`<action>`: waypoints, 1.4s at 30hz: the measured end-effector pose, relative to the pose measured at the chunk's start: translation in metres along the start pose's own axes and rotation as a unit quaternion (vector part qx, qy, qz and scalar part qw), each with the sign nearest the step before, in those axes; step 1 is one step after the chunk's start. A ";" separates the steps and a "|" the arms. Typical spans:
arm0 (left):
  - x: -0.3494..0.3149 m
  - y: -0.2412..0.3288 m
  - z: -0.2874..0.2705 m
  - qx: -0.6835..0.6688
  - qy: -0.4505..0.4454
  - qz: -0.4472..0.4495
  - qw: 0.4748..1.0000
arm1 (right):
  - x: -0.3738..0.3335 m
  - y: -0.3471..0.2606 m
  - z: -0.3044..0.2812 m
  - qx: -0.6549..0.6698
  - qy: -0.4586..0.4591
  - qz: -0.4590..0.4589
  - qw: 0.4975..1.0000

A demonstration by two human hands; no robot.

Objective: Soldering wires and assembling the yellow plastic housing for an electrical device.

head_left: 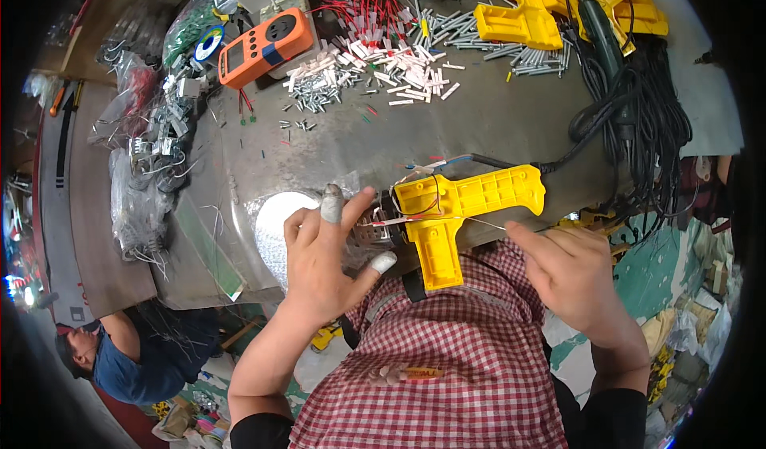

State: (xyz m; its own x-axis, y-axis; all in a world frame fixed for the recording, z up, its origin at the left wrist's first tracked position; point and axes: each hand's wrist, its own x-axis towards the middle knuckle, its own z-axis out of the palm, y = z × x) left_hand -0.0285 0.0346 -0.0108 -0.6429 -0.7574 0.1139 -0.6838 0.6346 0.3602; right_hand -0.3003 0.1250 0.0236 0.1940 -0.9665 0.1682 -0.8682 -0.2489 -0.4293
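Observation:
A T-shaped yellow plastic tool housing [491, 194], its ribbed inside facing up, lies at the table's near edge, over my lap. A black collar and a metal-framed part stick out of its left end. Thin wires run across it, and a black cord leaves toward the right. My left hand [319, 261] is spread around that left end, thumb and forefinger apart; whether they touch it I cannot tell. White coverings sit on its thumb and one finger. My right hand [566, 273] pinches a thin metal rod [487, 224], whose far end reaches the housing.
Farther off lie piles of screws [319, 90], white sleeves [415, 74], red wires [371, 6] and long bolts [459, 30]. An orange meter [267, 48] stands far left, yellow housings [523, 18] far right. Black cords [650, 122] hang at right. Another person [152, 353] is at lower left.

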 end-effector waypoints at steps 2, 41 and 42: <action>0.001 -0.002 0.004 0.009 0.022 0.015 1.000 | 0.007 -0.003 0.006 0.007 -0.006 -0.007 1.000; 0.022 -0.025 0.022 -0.030 0.045 0.037 0.998 | 0.062 -0.024 0.064 -0.009 -0.074 -0.064 0.995; 0.023 -0.026 0.022 -0.032 0.051 0.032 0.998 | 0.065 -0.029 0.063 -0.041 -0.094 -0.056 0.993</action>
State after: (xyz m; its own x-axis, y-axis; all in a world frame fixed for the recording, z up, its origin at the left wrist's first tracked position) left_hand -0.0326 0.0041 -0.0379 -0.6431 -0.7300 0.2315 -0.6171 0.6730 0.4077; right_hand -0.2336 0.0655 -0.0091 0.3659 -0.9298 0.0393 -0.8696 -0.3566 -0.3416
